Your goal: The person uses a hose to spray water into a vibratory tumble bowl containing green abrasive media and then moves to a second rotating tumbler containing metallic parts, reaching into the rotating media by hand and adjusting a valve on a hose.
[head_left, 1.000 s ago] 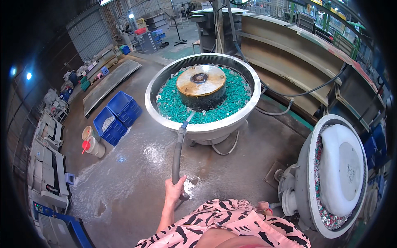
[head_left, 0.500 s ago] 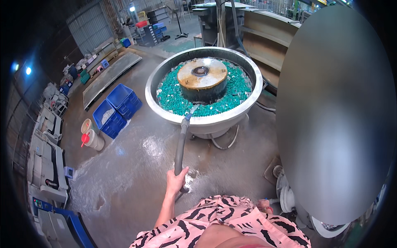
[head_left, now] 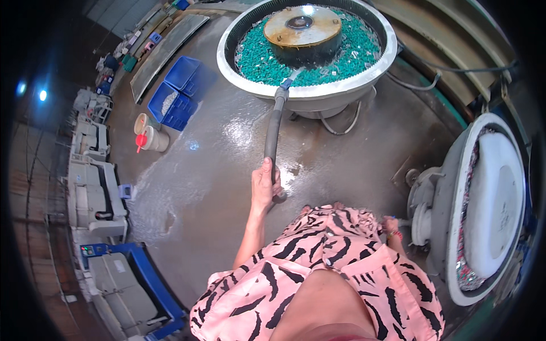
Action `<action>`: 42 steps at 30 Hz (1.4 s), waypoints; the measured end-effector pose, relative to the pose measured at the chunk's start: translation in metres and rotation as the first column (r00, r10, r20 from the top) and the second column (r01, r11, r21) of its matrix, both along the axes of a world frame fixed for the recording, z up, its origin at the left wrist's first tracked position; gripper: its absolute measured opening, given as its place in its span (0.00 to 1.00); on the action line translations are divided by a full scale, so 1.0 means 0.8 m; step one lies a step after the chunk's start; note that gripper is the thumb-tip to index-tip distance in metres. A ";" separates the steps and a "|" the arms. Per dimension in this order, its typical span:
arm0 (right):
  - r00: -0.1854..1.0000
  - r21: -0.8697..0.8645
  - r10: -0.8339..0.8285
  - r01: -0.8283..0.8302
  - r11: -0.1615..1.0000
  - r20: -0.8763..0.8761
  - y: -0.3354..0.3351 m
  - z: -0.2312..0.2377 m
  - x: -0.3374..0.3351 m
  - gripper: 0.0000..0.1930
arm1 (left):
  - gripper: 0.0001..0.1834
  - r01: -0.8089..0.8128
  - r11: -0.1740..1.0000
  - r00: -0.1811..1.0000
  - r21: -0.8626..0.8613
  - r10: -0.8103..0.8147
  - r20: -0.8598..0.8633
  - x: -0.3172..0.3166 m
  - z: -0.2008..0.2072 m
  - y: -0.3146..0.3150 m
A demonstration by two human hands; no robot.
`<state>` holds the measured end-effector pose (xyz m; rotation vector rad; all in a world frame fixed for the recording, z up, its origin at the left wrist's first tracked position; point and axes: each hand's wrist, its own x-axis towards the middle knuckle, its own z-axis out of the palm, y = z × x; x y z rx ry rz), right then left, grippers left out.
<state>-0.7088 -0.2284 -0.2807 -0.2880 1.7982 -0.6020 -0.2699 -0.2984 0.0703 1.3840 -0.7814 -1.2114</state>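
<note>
Grey and thick, the hose (head_left: pixel 273 133) runs through the left hand (head_left: pixel 264 185), whose fingers (head_left: pixel 277 183) are clamped around it with the thumb lying along its top. The right hand (head_left: pixel 391 225), low beside the person's shirt (head_left: pixel 335 238), is close to a pipe at the side tub (head_left: pixel 437 213); it shows too small to tell whether its fingers are closed on anything. Ahead, the hose's blue nozzle (head_left: pixel 286 83) reaches over the near rim of a big white tub (head_left: pixel 318 90), water spraying onto green pieces (head_left: pixel 256 59) around a rusty-topped drum (head_left: pixel 304 51). Farther left, blue crates (head_left: pixel 181 117) and a pale bucket (head_left: pixel 157 140) (red scoop (head_left: pixel 141 140) at its edge) stand on wet floor (head_left: pixel 210 170).
</note>
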 end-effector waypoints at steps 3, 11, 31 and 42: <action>0.999 0.018 0.008 -0.009 1.000 0.044 -0.004 -0.007 0.002 0.09 | 0.32 0.009 1.000 0.999 0.001 -0.009 0.043 0.002 -0.001 -0.001; 0.999 0.044 0.025 -0.023 0.999 -0.032 0.005 0.020 0.017 0.12 | 0.31 0.013 0.999 0.995 0.029 -0.016 0.097 0.009 -0.001 -0.015; 0.958 0.099 -0.023 0.054 0.994 -0.287 0.051 -0.016 0.023 0.13 | 0.32 -0.082 0.996 0.981 0.033 0.074 0.182 -0.005 0.023 -0.041; 0.924 0.089 0.045 -0.012 0.996 -0.380 0.086 -0.028 0.024 0.13 | 0.33 -0.060 0.996 0.982 0.068 0.047 0.182 0.003 0.016 -0.051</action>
